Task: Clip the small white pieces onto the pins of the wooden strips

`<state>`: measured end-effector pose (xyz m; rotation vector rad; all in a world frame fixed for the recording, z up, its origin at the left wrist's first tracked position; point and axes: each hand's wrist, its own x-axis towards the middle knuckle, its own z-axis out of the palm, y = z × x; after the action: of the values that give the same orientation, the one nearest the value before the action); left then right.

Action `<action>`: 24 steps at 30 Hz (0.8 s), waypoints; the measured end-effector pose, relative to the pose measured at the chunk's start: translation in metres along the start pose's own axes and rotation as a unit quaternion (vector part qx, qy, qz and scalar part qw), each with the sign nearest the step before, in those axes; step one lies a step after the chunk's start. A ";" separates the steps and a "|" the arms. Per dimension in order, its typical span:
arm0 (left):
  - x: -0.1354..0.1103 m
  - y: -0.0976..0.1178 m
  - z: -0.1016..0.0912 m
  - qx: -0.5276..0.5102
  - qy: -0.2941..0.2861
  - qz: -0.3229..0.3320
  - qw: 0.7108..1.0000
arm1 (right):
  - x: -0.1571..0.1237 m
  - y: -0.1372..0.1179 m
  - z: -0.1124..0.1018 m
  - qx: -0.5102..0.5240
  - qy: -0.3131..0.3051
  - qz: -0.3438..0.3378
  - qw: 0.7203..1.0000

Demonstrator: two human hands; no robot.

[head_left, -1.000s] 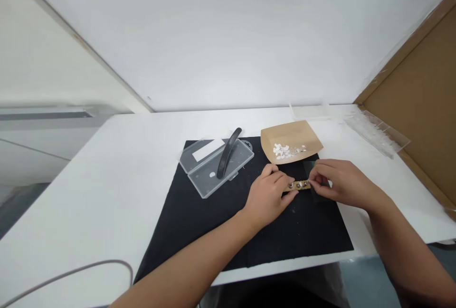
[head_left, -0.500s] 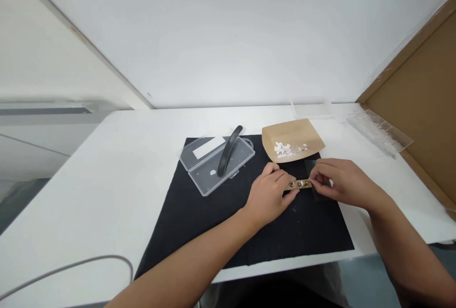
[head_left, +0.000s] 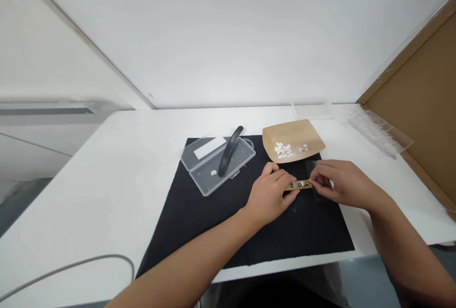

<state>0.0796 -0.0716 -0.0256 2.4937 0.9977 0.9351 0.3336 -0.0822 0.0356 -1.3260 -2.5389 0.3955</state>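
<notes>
A short tan strip (head_left: pixel 299 184) with several round shiny metal pieces and small white bits on it lies over the black mat (head_left: pixel 210 222). Its left end is gripped between the thumb and fingers of my left hand (head_left: pixel 271 193). At the strip's right end, my right hand (head_left: pixel 331 179) has thumb and forefinger pinched together; whatever is between the fingertips is too small to make out. A dark, see-through flat sheet (head_left: pixel 318 196) shows partly beneath my right hand.
Left of my hands, an open clear plastic case (head_left: pixel 204 185) holds a black curved handle (head_left: pixel 230 153). Behind the strip sits a brown paper tray (head_left: pixel 292 129) with small white flakes. A clear compartment box (head_left: pixel 379 134) stands at right by a cardboard panel (head_left: pixel 423 108). A cable (head_left: pixel 89 258) curves at front left.
Both hands keep the same hold on and beside the strip. The whole view has shifted very slightly; nothing else has visibly moved.
</notes>
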 end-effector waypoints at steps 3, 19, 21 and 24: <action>0.000 -0.001 0.000 -0.002 -0.003 -0.001 1.000 | 0.000 0.000 -0.001 0.003 -0.004 0.000 1.000; 0.000 -0.001 -0.002 -0.009 -0.014 -0.010 1.000 | 0.000 0.001 -0.001 0.010 -0.007 0.019 1.000; 0.000 0.000 -0.003 -0.008 -0.014 -0.009 1.000 | 0.001 0.000 -0.001 0.009 -0.008 0.021 1.000; 0.001 0.000 -0.003 -0.008 -0.015 -0.011 1.000 | 0.001 0.002 0.000 0.008 -0.006 0.018 1.000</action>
<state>0.0781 -0.0709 -0.0230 2.4711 1.0016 0.8944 0.3340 -0.0803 0.0348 -1.3687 -2.5198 0.4325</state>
